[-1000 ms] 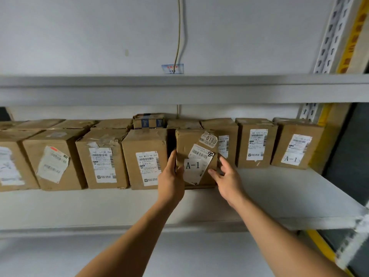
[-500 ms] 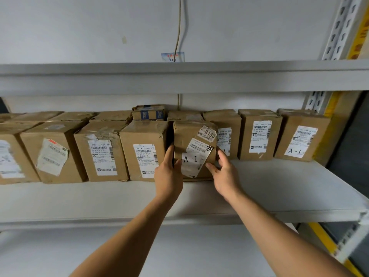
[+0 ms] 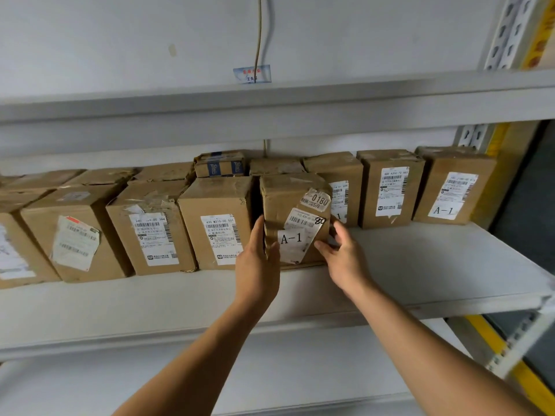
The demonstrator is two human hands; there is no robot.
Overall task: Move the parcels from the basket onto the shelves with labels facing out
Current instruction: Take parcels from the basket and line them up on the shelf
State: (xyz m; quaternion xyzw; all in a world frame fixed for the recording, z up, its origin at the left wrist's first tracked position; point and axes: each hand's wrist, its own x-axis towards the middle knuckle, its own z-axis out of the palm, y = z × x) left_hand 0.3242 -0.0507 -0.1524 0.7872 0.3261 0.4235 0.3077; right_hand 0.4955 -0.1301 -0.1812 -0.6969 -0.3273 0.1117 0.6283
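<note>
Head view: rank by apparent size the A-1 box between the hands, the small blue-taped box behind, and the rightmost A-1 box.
1. A-1 box between the hands and rightmost A-1 box: alike; the first sits nearer, so unranked.
2. Blue-taped box: clearly smallest.

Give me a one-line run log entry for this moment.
stage: seating parcel on shelf | left hand: flat against parcel | right hand: open at its right side | label: facing out

You've got one head view only, wide-angle, looking slightly up and straight at the middle shelf (image 3: 420, 265), close in. Forearms enter from below that shelf; the upper shelf (image 3: 270, 109) crosses above it.
</note>
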